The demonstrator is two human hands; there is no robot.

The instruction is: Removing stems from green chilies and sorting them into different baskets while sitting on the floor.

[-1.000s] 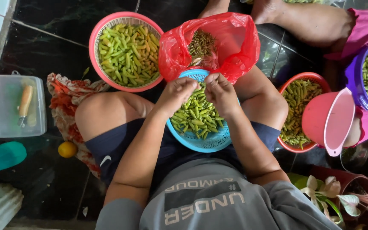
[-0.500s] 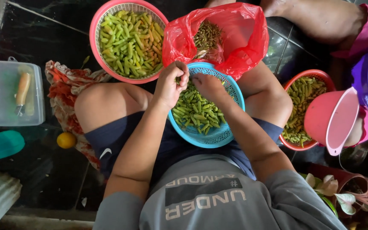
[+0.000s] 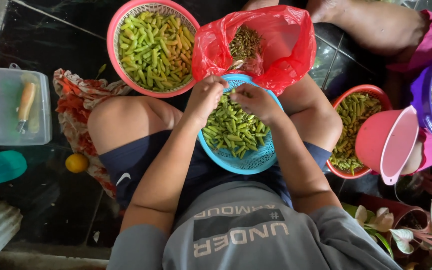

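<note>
A blue basket (image 3: 256, 161) of green pods (image 3: 231, 131) rests on my lap between my knees. My left hand (image 3: 205, 98) hovers over its far rim with the fingers curled on a pod, right at the mouth of a red plastic bag (image 3: 286, 47). The bag holds brownish stems and trimmings (image 3: 245, 42). My right hand (image 3: 257, 103) is close beside the left one, over the pods, pinching a green pod by its fingertips. The two hands almost touch.
A pink basket (image 3: 126, 20) full of pods stands at the far left. A clear box (image 3: 1, 107) holds a wooden-handled knife (image 3: 26, 102). A patterned cloth (image 3: 78, 100) and a yellow fruit (image 3: 77, 163) lie by my left knee. Another person (image 3: 376, 25) sits at right with an orange basket (image 3: 361, 95), a pink jug (image 3: 388, 145) and a purple bowl (image 3: 421, 100).
Both hands stay over the blue basket, shifting slightly as they work the pods. The view has tilted a little, so the baskets sit lower in the picture.
</note>
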